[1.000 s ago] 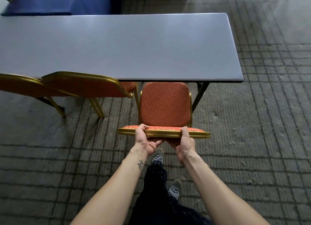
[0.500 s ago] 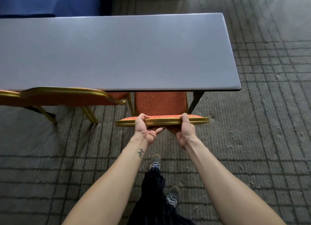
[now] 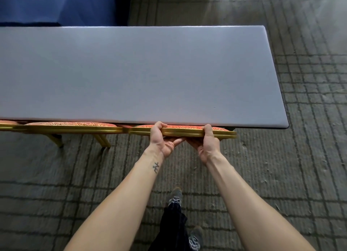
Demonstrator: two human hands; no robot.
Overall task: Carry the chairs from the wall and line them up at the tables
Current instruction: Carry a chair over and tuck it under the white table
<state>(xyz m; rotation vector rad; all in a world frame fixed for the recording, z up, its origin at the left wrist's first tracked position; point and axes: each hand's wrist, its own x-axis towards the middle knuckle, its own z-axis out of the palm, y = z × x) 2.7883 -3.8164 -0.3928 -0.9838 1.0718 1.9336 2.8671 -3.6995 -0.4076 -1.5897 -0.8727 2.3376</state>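
Note:
A red-cushioned chair with a gold frame (image 3: 185, 132) stands tucked under the near edge of the long grey table (image 3: 131, 72). Only the top rail of its backrest shows; seat and legs are hidden by the tabletop. My left hand (image 3: 161, 140) and my right hand (image 3: 207, 143) both grip that rail from below, thumbs on top. A second matching chair (image 3: 73, 127) is lined up directly to its left, its backrest rail nearly touching the held one.
A third chair's rail (image 3: 7, 125) peeks in at the left edge. A blue-draped table (image 3: 56, 4) stands behind the grey one. Patterned grey carpet (image 3: 309, 157) lies open to the right. My feet (image 3: 175, 196) are behind the chair.
The chair has slid forward under the table; its seat and most of the backrest, visible a second ago, are now hidden. I have stepped closer, hands still on the rail.

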